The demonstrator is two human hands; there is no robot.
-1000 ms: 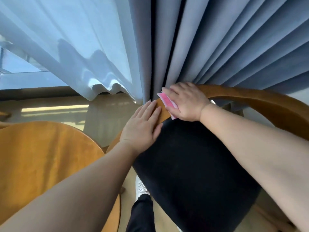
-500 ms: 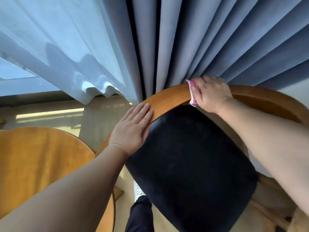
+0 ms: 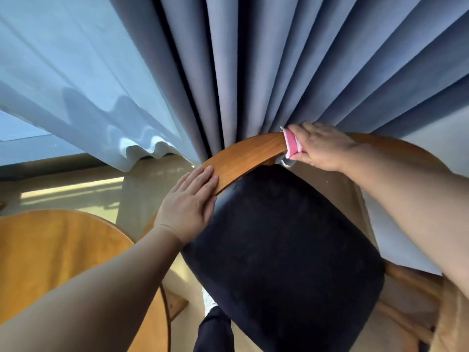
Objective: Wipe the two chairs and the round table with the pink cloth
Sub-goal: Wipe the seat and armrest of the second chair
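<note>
A chair with a curved wooden back rail (image 3: 250,158) and a black padded seat (image 3: 286,252) fills the middle of the view. My right hand (image 3: 321,147) wraps the pink cloth (image 3: 291,144) over the top of the rail, near its crest. My left hand (image 3: 189,205) lies flat with fingers together on the rail's lower left end, holding nothing. The round wooden table (image 3: 50,252) sits at the lower left, partly behind my left forearm. A second chair is not clearly in view.
Grey-blue pleated curtains (image 3: 266,59) hang right behind the chair back, touching it. A sheer white curtain (image 3: 76,85) covers the window at left. My dark trouser leg (image 3: 215,331) and a white shoe show between table and chair.
My right hand has slid the pink cloth up and to the right along the back rail, from beside my left hand to near the crest. The left hand stays on the rail.
</note>
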